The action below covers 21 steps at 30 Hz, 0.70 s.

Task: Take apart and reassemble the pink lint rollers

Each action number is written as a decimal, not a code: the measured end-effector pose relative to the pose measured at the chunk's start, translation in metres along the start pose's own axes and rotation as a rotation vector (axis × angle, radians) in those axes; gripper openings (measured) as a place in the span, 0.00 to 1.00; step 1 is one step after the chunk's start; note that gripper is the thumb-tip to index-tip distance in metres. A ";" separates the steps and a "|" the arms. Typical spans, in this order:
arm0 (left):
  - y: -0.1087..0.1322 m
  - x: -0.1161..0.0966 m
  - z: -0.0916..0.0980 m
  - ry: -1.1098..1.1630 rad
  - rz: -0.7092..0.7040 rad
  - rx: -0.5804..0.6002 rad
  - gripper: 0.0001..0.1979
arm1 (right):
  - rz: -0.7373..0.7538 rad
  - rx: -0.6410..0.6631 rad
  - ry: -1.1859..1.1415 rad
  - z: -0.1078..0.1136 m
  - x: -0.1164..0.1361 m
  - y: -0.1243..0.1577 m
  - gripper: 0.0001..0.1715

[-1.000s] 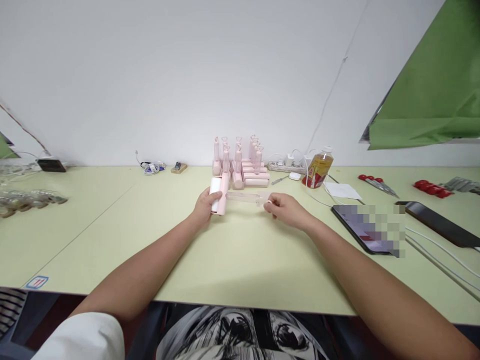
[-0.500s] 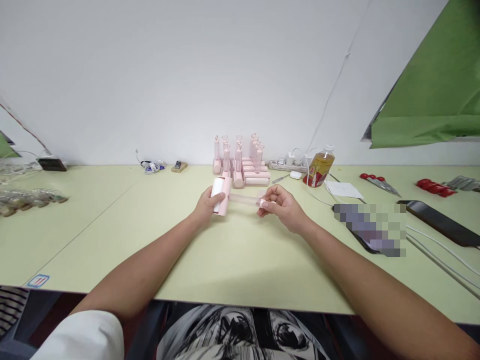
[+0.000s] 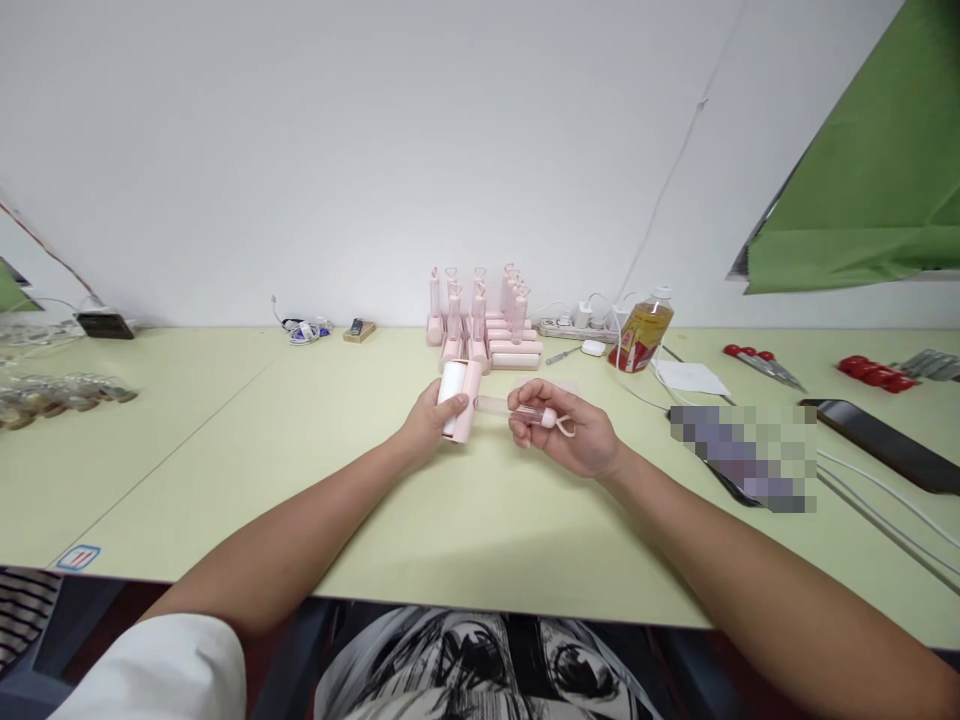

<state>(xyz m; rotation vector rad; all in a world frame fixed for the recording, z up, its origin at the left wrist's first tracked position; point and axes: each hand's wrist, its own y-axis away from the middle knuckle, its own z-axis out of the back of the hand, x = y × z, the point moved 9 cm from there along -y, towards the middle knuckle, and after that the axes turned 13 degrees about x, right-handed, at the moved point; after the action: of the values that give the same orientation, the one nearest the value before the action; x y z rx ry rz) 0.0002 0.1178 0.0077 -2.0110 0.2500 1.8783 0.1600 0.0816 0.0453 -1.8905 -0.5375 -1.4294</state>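
A lint roller with a pink cover, a white roll [image 3: 452, 383] and a clear pinkish handle [image 3: 493, 405] is held above the table between both hands. My left hand [image 3: 433, 420] is closed on the head, its thumb lying across the white roll and pink cover. My right hand [image 3: 577, 430] has its fingers closed around the clear handle near its pink end cap, and a small loop sticks out past the cap. The palm side of the left grip is hidden. Beyond the hands stand several similar pink lint rollers [image 3: 515, 348] with their handles upright.
On the right are a bottle of amber liquid [image 3: 642, 335], a white paper [image 3: 690, 377], a phone [image 3: 720, 455], a dark phone [image 3: 885, 440] and red-handled tools [image 3: 874, 373]. A power strip [image 3: 577, 330] lies by the wall. Coiled cables [image 3: 304, 332] sit at the back left.
The lint roller has moved slightly right and its handle now tilts down to the right. My right hand has shifted from the cap to around the handle, leaving the cap and loop exposed.
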 end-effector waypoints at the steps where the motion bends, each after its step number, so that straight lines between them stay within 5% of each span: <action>1: 0.000 0.000 0.000 -0.001 0.001 -0.001 0.27 | -0.002 -0.016 -0.003 0.000 0.001 0.000 0.17; 21: -0.001 0.006 0.002 0.123 0.021 -0.015 0.22 | 0.001 -0.128 -0.043 0.005 -0.006 0.000 0.17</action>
<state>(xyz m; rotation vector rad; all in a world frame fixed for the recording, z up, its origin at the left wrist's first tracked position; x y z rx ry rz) -0.0004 0.1201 0.0023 -2.1455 0.2914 1.7756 0.1615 0.0855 0.0387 -2.0257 -0.4752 -1.4560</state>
